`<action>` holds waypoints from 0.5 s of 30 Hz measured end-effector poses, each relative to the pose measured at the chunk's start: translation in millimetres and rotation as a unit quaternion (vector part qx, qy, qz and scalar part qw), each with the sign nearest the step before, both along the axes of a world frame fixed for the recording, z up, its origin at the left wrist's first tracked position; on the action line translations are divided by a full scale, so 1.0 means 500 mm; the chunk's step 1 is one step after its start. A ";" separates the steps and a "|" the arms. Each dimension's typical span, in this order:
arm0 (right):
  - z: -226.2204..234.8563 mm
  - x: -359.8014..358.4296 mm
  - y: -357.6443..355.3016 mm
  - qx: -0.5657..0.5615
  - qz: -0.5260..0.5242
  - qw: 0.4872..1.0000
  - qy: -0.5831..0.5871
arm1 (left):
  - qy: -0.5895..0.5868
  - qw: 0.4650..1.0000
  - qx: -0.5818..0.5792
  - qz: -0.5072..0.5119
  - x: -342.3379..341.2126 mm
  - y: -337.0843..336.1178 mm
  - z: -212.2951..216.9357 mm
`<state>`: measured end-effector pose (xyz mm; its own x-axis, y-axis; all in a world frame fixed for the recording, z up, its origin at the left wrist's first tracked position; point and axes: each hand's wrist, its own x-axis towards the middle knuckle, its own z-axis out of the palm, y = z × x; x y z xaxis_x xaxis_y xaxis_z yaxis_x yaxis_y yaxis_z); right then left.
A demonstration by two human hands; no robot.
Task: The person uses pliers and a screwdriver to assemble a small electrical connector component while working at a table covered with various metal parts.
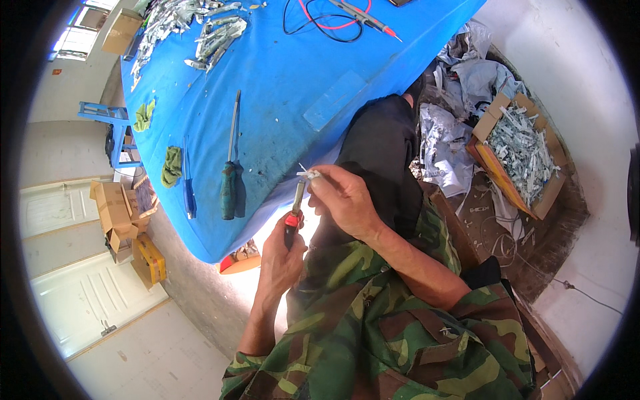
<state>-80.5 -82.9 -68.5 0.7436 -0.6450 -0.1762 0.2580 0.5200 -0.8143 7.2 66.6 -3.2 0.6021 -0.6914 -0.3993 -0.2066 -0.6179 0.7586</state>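
The left hand [280, 257] is wrapped tight around the red-and-black handle of a small hand tool [293, 217], its metal tip pointing up toward the right hand. The right hand [343, 197] pinches a small white plastic-and-metal part [308, 174] between thumb and fingers [327, 179], fingers narrow and closed on it, right at the tool's tip. Both hands work just off the near edge of the blue-covered tabletop [287, 100], above the person's lap in camouflage clothing. On the tabletop, near the hands, lies a long screwdriver with a dark green handle [229, 180], with a blue-handled tool [189, 193] beside it and two green rags [172, 165] further left. Red and black probe leads [333, 20] lie at the far end, beside heaps of silvery scrap pieces [200, 27]. On the floor to the right sits an open cardboard box of pale small parts [523, 150].
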 end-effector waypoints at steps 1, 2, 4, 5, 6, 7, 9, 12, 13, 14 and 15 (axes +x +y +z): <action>0.000 0.000 0.001 0.000 -0.001 1.000 0.002 | -0.007 1.000 -0.005 -0.003 0.001 0.001 -0.002; 0.000 0.001 0.002 -0.001 -0.001 1.000 0.003 | -0.014 1.000 -0.011 -0.007 0.003 0.003 -0.006; 0.000 0.001 0.002 -0.004 0.000 1.000 0.004 | -0.032 0.999 -0.011 -0.014 0.006 0.006 -0.011; -0.001 0.001 0.002 -0.007 0.001 1.000 0.005 | -0.043 0.999 -0.006 -0.019 0.007 0.007 -0.012; -0.002 0.000 0.002 -0.011 0.002 1.000 0.005 | -0.054 0.998 0.000 -0.023 0.008 0.008 -0.013; -0.001 -0.001 0.002 -0.013 0.002 1.000 0.007 | -0.055 0.998 0.013 -0.023 0.009 0.008 -0.011; 0.001 -0.002 0.001 -0.018 0.004 1.000 0.010 | -0.056 0.997 0.040 -0.023 0.012 0.008 -0.006; 0.002 -0.003 0.001 -0.022 0.009 1.000 0.011 | -0.069 0.997 0.023 -0.021 0.016 0.015 -0.012; 0.002 -0.003 0.001 -0.023 0.012 1.000 0.012 | -0.067 0.997 0.031 -0.022 0.016 0.014 -0.009; 0.002 -0.003 0.001 -0.024 0.016 1.000 0.012 | -0.065 0.997 0.038 -0.023 0.016 0.011 -0.003; 0.002 -0.003 0.002 -0.025 0.019 0.999 0.012 | -0.063 0.997 0.046 -0.023 0.016 0.011 0.000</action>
<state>-82.2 -82.0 -67.8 0.7640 -0.6243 -0.1631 0.2188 0.4884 -0.8448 15.3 71.9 -3.1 0.6198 -0.6836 -0.3853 -0.3267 -0.6712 0.6654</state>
